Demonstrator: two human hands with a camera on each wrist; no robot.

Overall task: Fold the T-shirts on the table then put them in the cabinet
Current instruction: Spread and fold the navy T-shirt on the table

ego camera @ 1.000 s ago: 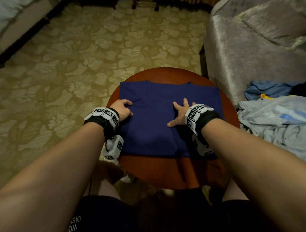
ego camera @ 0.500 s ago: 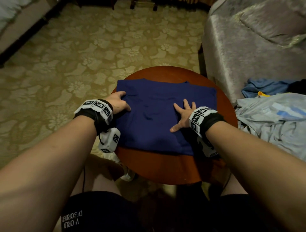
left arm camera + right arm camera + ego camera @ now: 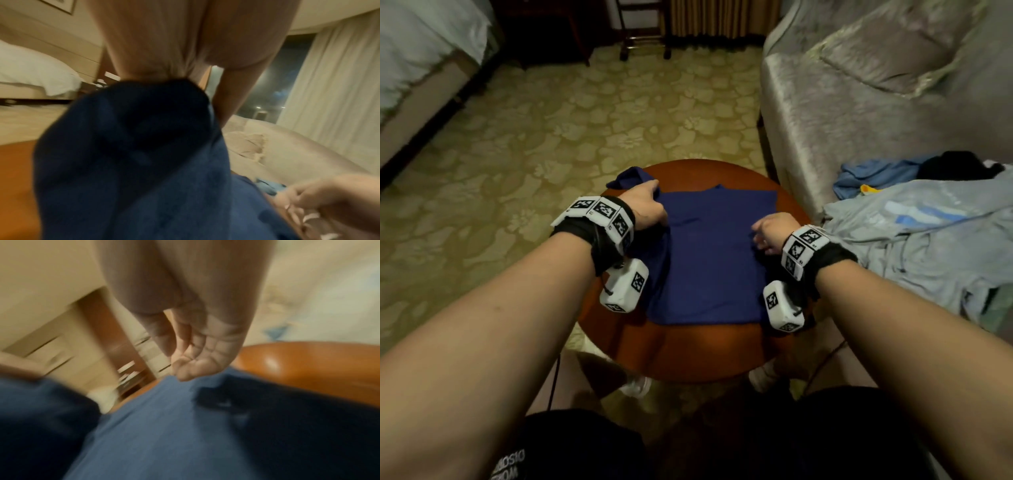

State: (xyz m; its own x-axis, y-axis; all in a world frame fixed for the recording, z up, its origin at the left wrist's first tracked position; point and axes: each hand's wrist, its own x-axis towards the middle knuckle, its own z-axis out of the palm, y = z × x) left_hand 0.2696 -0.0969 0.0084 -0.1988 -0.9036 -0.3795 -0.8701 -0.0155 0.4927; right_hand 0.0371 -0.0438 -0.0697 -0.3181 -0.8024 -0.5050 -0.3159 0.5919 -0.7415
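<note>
Patterned beige carpet (image 3: 571, 137) covers the floor of a bedroom, with a white-sheeted bed (image 3: 421, 58) at the far left. Right of it, near the middle, stands a round reddish wooden table (image 3: 688, 353) carrying a navy T-shirt (image 3: 709, 260) — spread flat over most of the top, its left edge lifted. The left hand (image 3: 645, 207) grips that left edge at the far-left corner of the shirt, fingers curled round a bunch of cloth that rises off the table; the left wrist view shows the dark fabric gathered right under the palm. Further right, the right hand (image 3: 768, 231) hovers just above the shirt's right side, its fingers loosely curled and apart, holding nothing — the right wrist view shows the palm bare over the blue cloth, though blurred. Right of the table lies a heap of clothes: a pale grey garment (image 3: 914, 246) nearest, a lighter blue garment (image 3: 873, 178) and something black behind it. A silvery-grey sofa (image 3: 859, 96) fills the far right, a cushion (image 3: 887, 44) on it.
</note>
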